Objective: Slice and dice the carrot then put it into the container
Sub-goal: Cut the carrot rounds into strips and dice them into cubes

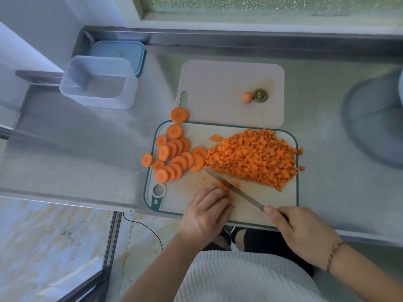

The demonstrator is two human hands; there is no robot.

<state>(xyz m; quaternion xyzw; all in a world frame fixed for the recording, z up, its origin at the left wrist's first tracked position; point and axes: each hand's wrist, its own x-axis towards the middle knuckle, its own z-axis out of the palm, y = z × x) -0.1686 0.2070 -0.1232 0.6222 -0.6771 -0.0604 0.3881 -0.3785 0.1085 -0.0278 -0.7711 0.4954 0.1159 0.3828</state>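
We see the right hand [305, 232] gripping the handle of a knife [234, 188], its long axis running diagonally, tip toward the far left, blade edge down across small carrot pieces [224, 186] on the green-rimmed cutting board [297, 192]. The left hand [207, 211], fingers curled, steadies those pieces just beside the blade. We note round carrot slices [172, 153] overlapping on the board's left part, one lying off its far edge, and a heap of diced carrot [253, 158] on the right. The clear container [98, 82] stands on the steel counter [87, 153], far left, well apart, a blue lid [135, 53] behind it. A second board [218, 83] carries the carrot ends [255, 97].
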